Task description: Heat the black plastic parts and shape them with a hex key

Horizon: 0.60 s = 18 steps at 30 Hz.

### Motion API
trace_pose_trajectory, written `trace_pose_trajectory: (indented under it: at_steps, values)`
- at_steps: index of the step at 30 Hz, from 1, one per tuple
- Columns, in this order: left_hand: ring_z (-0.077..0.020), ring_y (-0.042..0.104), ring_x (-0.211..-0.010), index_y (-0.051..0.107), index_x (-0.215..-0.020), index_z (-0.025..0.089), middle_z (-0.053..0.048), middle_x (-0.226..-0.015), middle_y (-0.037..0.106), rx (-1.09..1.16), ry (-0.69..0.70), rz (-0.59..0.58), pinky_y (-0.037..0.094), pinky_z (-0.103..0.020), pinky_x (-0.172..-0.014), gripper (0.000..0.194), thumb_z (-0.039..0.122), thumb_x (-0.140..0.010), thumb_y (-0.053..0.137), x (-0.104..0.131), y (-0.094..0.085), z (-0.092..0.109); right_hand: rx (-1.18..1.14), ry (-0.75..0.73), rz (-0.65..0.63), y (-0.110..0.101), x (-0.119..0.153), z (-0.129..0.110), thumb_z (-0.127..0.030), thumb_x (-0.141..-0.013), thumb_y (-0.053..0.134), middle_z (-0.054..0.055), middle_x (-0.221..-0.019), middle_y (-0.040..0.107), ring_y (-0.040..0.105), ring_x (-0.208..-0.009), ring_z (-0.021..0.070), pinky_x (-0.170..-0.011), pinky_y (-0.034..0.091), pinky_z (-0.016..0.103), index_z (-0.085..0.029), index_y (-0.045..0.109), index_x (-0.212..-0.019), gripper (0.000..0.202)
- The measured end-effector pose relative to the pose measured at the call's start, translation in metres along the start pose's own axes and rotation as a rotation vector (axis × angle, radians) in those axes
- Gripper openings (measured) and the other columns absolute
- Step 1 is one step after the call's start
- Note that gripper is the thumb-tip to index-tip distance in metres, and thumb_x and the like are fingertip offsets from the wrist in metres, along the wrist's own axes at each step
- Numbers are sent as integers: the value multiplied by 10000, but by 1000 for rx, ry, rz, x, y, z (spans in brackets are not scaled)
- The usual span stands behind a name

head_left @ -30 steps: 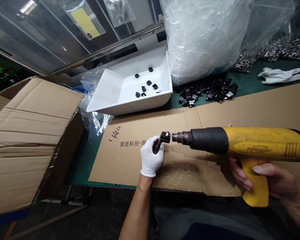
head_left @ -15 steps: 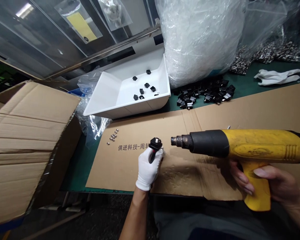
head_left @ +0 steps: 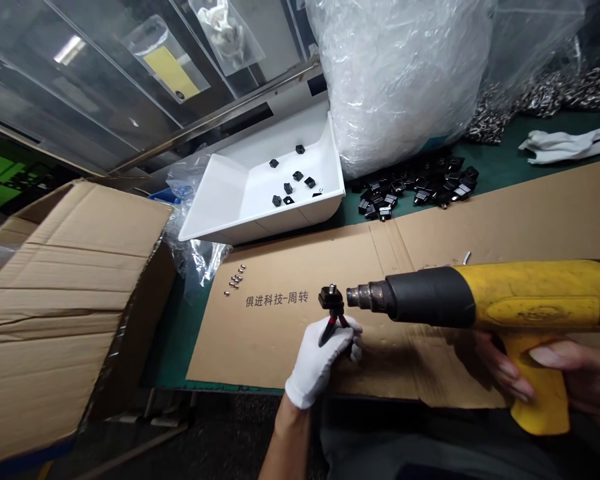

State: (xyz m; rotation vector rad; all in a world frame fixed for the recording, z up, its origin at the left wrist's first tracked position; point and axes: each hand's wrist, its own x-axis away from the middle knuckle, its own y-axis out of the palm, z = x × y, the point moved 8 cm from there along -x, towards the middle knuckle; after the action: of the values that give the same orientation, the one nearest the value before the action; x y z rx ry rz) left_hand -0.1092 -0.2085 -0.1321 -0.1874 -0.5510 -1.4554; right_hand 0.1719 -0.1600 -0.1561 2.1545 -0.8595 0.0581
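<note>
Head view, clock centred on a small black block point(head_left: 331, 297) with a metal pin standing up from its top. At six o'clock, the left hand point(head_left: 320, 358), in a white glove, is closed around red-and-black pliers point(head_left: 328, 332) that carry the block above a cardboard sheet point(head_left: 260, 350) on the green counter point(head_left: 167, 353). Between three and four o'clock, the bare right hand point(head_left: 577, 370) grips a yellow heat gun point(head_left: 540, 290), its nozzle just beside the block at three. At nine lie loose metal pins point(head_left: 236, 279); at eleven, a white tray point(head_left: 285, 219) with several black blocks; between one and two, a heap of black blocks point(head_left: 425, 189).
</note>
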Motion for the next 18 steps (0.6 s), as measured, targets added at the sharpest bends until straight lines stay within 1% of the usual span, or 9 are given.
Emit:
trace_pose_trajectory:
  at_steps: [4,7,10,15,18]
  values:
    - [-163,619,-646,662,-954,116,-49,-758,648,33,21,-14,484,-296,-647,286,392,-907,719,0,0,0,-65,14,-26,-3,1,5,-480,-781,653,95,-764,632,552,-610,205,-594,470,339,-207,751,-1041,390]
    - [-167,618,-622,666,-922,109,-57,-742,654,13,46,-47,484,-302,-629,279,387,-918,699,-1,2,5,-129,19,-25,-7,3,10,-463,-793,658,102,-790,637,570,-624,203,-611,487,329,-180,747,-1065,403]
    - [-178,631,-612,678,-917,102,-72,-735,673,-4,40,-74,491,-304,-612,288,388,-906,708,-1,3,5,-156,23,-39,-6,4,12,-453,-794,667,100,-805,641,576,-639,199,-623,497,319,-172,743,-1089,414]
    - [-181,639,-600,692,-924,105,-85,-744,697,50,26,-131,501,-301,-594,286,385,-882,731,-2,3,2,-109,-5,-20,-6,2,7,-461,-798,655,95,-786,637,570,-621,198,-602,495,323,-173,746,-1076,411]
    - [-175,636,-590,696,-909,100,-91,-740,704,53,18,-150,496,-287,-572,281,378,-884,728,-2,3,3,-70,6,-38,-4,1,5,-471,-783,665,94,-771,642,571,-606,204,-598,497,341,-186,750,-1055,403]
